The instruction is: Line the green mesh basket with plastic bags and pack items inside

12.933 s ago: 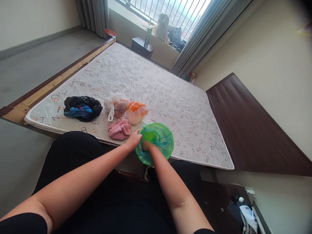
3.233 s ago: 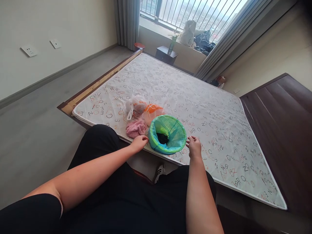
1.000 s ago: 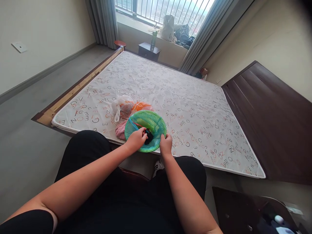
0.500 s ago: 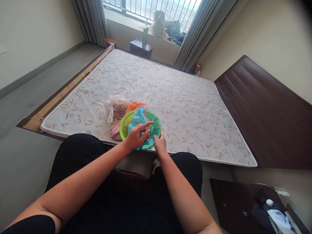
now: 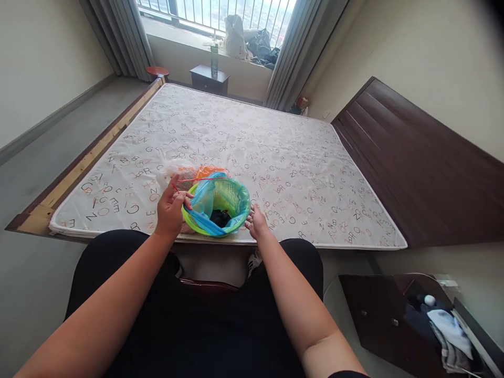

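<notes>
A lime-green plastic basket (image 5: 192, 224) stands near the mattress's front edge, tilted towards me. Its inside is lined with a translucent blue plastic bag (image 5: 202, 202), whose edge folds over part of the rim. Something black (image 5: 220, 217) lies at the bottom of the bag. My left hand (image 5: 170, 209) is at the basket's left rim, fingers pinched on a red drawstring (image 5: 207, 179) that stretches across the bag's far side. At the right rim is my right hand (image 5: 257, 222), fingers apart and their tips against or just beside the basket.
Clear and orange plastic bags (image 5: 208, 170) lie behind the basket on the letter-print mattress (image 5: 283, 178). A dark headboard (image 5: 409, 168) rises at right. Below it, a dark cabinet (image 5: 378, 304) holds folded cloths. A nightstand (image 5: 208, 79) with a green bottle stands by the window.
My left hand has moved left from over the basket, drawing the red string out. The bag's mouth has widened, exposing the black thing inside. My right hand has loosened from the rim.
</notes>
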Demonstrator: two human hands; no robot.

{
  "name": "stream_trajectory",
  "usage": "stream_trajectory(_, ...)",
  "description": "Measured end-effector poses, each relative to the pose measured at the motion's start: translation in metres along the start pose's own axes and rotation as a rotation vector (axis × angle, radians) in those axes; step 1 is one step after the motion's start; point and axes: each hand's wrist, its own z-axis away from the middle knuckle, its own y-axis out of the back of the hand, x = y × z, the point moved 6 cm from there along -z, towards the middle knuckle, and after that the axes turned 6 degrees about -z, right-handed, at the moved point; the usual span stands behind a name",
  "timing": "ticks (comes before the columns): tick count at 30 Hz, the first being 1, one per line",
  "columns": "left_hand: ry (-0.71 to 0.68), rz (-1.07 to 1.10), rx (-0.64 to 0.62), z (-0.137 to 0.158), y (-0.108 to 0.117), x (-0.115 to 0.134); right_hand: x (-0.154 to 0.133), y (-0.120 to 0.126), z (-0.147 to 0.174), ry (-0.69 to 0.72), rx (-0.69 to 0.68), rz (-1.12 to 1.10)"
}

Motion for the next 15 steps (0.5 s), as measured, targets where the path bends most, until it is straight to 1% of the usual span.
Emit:
stream_trajectory(4,-0.048,-0.036,-0.008,0.001,-0.002,-0.012,0.004,-0.003,-0.017,0.053,-0.076,0.157)
stream_trajectory(6,-0.059,-0.061,-0.013,0.001,-0.003,-0.02,0.006,-0.004,-0.021,0.081,-0.095,0.199)
stream_trajectory(10,-0.057,-0.093,-0.012,0.0,-0.003,-0.032,0.005,-0.004,-0.022,0.111,-0.099,0.194)
stream_trajectory(15,-0.064,-0.103,0.008,0.003,-0.004,-0.042,-0.009,-0.006,-0.021,0.194,-0.061,0.146)
